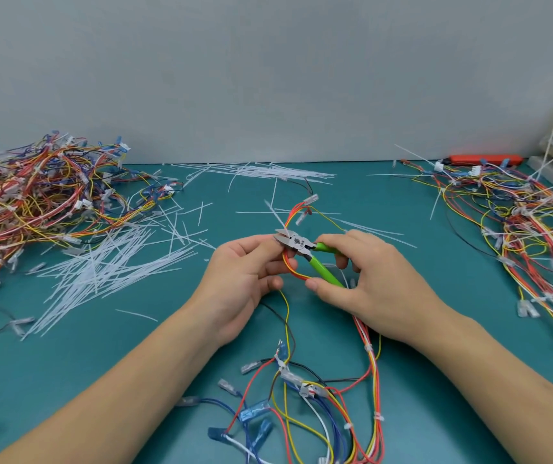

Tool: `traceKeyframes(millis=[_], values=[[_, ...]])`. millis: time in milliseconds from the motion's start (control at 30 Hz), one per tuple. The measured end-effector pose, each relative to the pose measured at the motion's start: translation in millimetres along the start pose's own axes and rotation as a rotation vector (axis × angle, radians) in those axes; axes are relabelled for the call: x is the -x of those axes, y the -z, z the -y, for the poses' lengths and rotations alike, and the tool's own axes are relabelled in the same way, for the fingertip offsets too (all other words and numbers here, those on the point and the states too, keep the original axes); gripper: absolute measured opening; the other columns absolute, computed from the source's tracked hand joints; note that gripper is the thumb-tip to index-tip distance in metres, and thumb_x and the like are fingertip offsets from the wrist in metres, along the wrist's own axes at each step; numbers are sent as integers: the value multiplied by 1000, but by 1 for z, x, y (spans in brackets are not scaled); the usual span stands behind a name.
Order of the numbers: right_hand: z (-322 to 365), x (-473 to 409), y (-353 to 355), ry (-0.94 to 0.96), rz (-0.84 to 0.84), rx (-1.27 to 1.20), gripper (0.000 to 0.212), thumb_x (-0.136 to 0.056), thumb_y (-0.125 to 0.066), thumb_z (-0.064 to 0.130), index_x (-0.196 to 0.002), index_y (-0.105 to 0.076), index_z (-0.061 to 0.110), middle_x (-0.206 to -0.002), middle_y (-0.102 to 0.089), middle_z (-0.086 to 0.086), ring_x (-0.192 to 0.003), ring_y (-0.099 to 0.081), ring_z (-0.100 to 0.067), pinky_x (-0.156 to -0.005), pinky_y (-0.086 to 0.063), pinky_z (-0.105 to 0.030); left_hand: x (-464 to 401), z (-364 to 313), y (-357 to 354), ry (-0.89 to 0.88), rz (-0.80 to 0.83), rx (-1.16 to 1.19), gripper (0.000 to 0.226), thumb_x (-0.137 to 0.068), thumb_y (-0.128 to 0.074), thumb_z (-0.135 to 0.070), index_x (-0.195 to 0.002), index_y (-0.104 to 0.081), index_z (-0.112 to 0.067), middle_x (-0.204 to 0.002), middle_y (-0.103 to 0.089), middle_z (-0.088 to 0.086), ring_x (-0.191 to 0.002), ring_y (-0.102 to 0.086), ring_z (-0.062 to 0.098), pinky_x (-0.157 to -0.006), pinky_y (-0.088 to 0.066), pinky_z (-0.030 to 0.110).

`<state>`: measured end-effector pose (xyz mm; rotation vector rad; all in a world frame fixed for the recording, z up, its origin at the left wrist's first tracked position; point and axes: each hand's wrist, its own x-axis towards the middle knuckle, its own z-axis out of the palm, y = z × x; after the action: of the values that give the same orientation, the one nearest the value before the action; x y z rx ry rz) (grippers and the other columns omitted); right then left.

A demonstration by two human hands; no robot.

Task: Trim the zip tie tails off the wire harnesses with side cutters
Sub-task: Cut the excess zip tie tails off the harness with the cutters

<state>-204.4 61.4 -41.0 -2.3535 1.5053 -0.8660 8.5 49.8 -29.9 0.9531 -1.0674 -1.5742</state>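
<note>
My left hand (246, 274) grips a red, orange and yellow wire harness (290, 262) in the middle of the table. A white zip tie tail (273, 211) sticks up from the harness toward the back left. My right hand (365, 272) holds side cutters (305, 247) with green handles. Their metal jaws point left and sit at the base of the tail, just above my left thumb. The rest of the harness (368, 380) trails down toward the near edge with white ties along it.
A large heap of harnesses (34, 195) lies at the left, another heap (529, 222) with long white tails at the right. Cut white tails (107, 266) litter the green mat (435, 283). An orange tool (484, 159) lies against the back wall.
</note>
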Motion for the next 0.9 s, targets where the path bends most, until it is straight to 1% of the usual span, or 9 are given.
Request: traceKeyframes(millis=[167, 300, 400, 467, 533, 600, 700, 800, 900], values=[[1, 1, 2, -1, 7, 3, 58, -83, -63, 70, -133, -59, 40, -97, -51, 19, -98, -46, 2, -84, -39, -26, -1, 0, 3, 30, 14, 7, 15, -94, -68, -18, -92, -82, -14, -86, -71, 7, -72, -68, 11, -52, -46, 18], [3, 0, 4, 6, -19, -11, 61, -81, -63, 70, -132, -61, 38, -101, -55, 19, -101, -50, -3, -94, -46, -36, -2, -1, 5, 43, 38, 23, 17, -87, -72, -24, -95, -82, -14, -85, -74, 5, -72, -68, 11, -54, -48, 17], [3, 1, 4, 7, -23, -40, 62, -80, -64, 69, -133, -61, 37, -103, -56, 18, -103, -51, -3, -96, -47, -42, -2, 0, 7, 43, 63, 40, 19, -84, -72, -27, -95, -81, -14, -85, -74, 3, -73, -69, 10, -56, -50, 18], [2, 1, 4, 10, -16, -51, 63, -80, -64, 69, -133, -60, 37, -105, -56, 19, -104, -51, -3, -97, -47, -42, -2, -1, 8, 48, 75, 40, 18, -85, -71, -26, -95, -81, -15, -84, -73, 3, -73, -69, 10, -57, -51, 18], [1, 1, 4, 17, -12, -53, 62, -81, -64, 68, -134, -60, 37, -105, -56, 19, -105, -51, -3, -98, -46, -40, -2, -1, 9, 54, 85, 41, 18, -86, -70, -26, -95, -81, -15, -84, -73, 3, -73, -69, 10, -57, -51, 18], [0, 1, 3, 27, -12, -58, 59, -83, -66, 66, -133, -60, 37, -103, -55, 18, -104, -51, -5, -96, -45, -35, -2, -1, 9, 57, 92, 50, 17, -84, -71, -26, -93, -81, -16, -84, -73, 2, -73, -69, 10, -58, -51, 18], [-2, -1, 2, 32, -9, -71, 51, -87, -68, 62, -130, -61, 37, -97, -52, 20, -96, -51, -6, -86, -43, -26, -2, -2, 9, 66, 96, 67, 16, -80, -73, -28, -89, -81, -17, -84, -75, 2, -73, -70, 9, -58, -52, 18], [-4, -2, 4, 39, 0, -98, 39, -90, -73, 55, -124, -65, 36, -88, -52, 15, -82, -51, -5, -73, -40, -24, -2, -2, 10, 78, 99, 99, 19, -83, -71, -25, -96, -78, -14, -85, -75, 4, -75, -72, 11, -58, -52, 18], [-3, -5, 7, 50, 3, -99, 35, -90, -73, 53, -119, -67, 34, -83, -51, 11, -77, -50, -5, -69, -37, -21, -2, -2, 11, 83, 108, 112, 20, -87, -68, -23, -102, -75, -12, -86, -75, 4, -76, -72, 11, -58, -51, 18]])
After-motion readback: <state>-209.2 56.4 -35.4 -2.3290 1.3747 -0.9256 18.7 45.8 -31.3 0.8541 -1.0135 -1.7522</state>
